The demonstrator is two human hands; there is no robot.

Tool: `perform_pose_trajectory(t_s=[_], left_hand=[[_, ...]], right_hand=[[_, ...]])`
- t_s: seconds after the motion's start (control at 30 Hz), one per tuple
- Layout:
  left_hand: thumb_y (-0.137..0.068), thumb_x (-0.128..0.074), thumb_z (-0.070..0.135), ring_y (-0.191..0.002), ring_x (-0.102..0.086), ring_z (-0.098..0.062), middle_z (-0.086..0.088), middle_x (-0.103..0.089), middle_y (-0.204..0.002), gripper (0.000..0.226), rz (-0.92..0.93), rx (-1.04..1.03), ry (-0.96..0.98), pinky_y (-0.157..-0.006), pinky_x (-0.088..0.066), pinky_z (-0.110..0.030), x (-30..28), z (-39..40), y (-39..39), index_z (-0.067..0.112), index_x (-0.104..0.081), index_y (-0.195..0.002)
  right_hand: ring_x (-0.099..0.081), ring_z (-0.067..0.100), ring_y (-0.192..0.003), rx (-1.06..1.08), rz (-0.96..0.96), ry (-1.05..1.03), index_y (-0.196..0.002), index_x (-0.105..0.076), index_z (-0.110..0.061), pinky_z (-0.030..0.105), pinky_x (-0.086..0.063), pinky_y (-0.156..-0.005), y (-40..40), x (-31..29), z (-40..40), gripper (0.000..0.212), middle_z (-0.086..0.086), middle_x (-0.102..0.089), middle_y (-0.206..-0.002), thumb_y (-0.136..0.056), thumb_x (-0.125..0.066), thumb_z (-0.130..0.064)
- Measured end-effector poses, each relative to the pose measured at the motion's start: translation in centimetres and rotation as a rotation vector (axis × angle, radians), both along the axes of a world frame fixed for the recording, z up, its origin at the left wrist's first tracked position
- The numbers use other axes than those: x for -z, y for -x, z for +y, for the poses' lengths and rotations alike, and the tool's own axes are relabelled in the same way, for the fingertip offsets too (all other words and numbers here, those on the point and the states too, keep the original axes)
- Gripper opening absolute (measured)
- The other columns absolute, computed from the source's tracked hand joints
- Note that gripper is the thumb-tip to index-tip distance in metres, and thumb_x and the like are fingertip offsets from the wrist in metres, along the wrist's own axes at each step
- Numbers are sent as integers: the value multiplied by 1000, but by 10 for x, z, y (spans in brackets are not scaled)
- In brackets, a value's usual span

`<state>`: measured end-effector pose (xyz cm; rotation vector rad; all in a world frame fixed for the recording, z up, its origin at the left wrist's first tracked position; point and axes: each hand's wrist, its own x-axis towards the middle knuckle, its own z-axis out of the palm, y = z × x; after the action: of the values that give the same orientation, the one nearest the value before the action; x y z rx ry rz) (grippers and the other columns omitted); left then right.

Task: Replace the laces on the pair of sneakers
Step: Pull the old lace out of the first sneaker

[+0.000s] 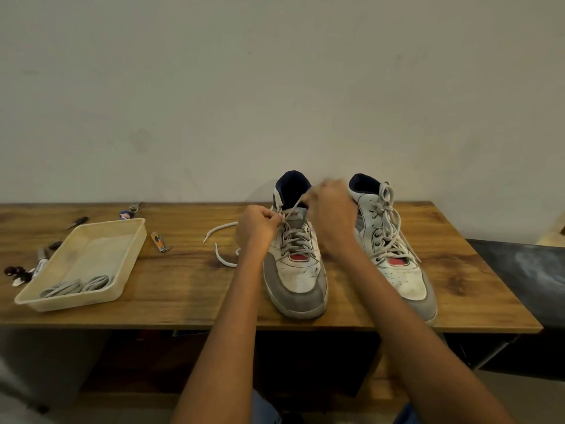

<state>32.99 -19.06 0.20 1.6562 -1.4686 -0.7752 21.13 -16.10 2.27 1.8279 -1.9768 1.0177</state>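
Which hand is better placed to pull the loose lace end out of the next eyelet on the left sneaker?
Left. The left hand already pinches the lace at the left sneaker; its free end trails on that side. The right hand is at the tongue.

Lighting: dim, warm and yellowish, soft overall. Wall point(275, 87): evenly lit, greyish, no hard-edged shadows. Table point(183, 286): faint sheen on the wood, no strong glare. Beneath the table: deep shadow, detail lost. Sharpness: the picture is slightly soft throughout; right hand point(331, 215) smeared at the fingertips by motion blur; small items at the far left are indistinct. Distortion: wide-angle bowing, the table edges curve and splay toward the corners; lower-left corner blurred.
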Motion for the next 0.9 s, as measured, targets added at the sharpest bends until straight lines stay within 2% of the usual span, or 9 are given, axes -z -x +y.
perform_pose_trajectory(t_s=[0.07, 0.13, 0.23, 0.33, 0.43, 0.57, 0.67, 0.8, 0.9], left_hand=[[-87, -64, 24, -74, -68, -25, -3, -71, -77, 22, -20, 9, -7, -70, -56, -36, -1, 0, 0, 24, -64, -64], [-87, -63, 24, -73, -67, -24, -2, -71, -78, 19, -28, 18, -11, -64, -49, -31, -2, 1, 2, 23, -66, -69], [-87, -64, 28, -75, -67, -23, -2, -71, -80, 13, -40, 28, -15, -62, -44, -27, -2, 1, 5, 23, -68, -76], [-88, -63, 26, -71, -64, -21, -1, -70, -76, 18, -50, 21, 1, -61, -45, -28, -1, 1, 6, 25, -64, -70], [-87, -62, 22, -64, -60, -20, -1, -66, -69, 23, -51, 19, 13, -57, -43, -27, -1, 1, 4, 25, -62, -64], [-88, -63, 28, -68, -62, -19, 0, -68, -74, 14, -67, -1, 12, -53, -36, -24, -1, 3, 2, 21, -71, -79], [-88, -62, 24, -69, -61, -19, -1, -69, -76, 16, -90, -28, 12, -49, -34, -23, -3, 4, 2, 19, -71, -76], [-87, -61, 20, -67, -57, -18, -2, -68, -77, 16, -121, -28, -2, -48, -32, -23, -4, 5, 5, 19, -70, -73], [-86, -60, 20, -66, -58, -21, -6, -70, -79, 16, -124, -15, 4, -51, -33, -23, -3, 7, 5, 18, -69, -74]], right_hand=[[-43, 13, -92, 90, -238, 212, -94, -71, -6, 14, -28, -57, 12, -19, 6, 22, 6, -61, -93, -94, -55, -21], [-47, 17, -97, 97, -251, 282, -98, -70, -7, 13, -27, -57, 14, -28, 9, 20, 6, -63, -100, -94, -55, -19], [-44, 22, -110, -18, 69, 47, -115, -62, -8, 23, -36, -68, -5, -15, 7, 24, 7, -59, -115, -95, -49, -11], [-37, 25, -126, -81, 345, -253, -119, -54, -7, 28, -44, -81, -26, 12, 3, 24, 9, -55, -122, -97, -48, -12], [-33, 27, -131, -96, 371, -301, -116, -57, -8, 30, -46, -85, -23, 22, -2, 22, 10, -59, -116, -98, -44, -10], [-49, 20, -102, -143, -14, -147, -91, -67, -10, 29, -37, -65, -4, 16, -3, 20, 5, -58, -87, -96, -48, -14], [-49, 19, -72, -120, -423, 110, -63, -58, -9, 29, -32, -60, 9, -9, 1, 34, 7, -55, -64, -94, -56, -23], [-43, 16, -62, -73, -760, 567, -65, -59, -9, 31, -38, -61, 29, -51, 11, 28, 3, -52, -60, -87, -60, -25], [-41, 12, -60, -100, -827, 638, -68, -60, -8, 28, -36, -58, 26, -60, 17, 25, 0, -50, -60, -88, -59, -21]])
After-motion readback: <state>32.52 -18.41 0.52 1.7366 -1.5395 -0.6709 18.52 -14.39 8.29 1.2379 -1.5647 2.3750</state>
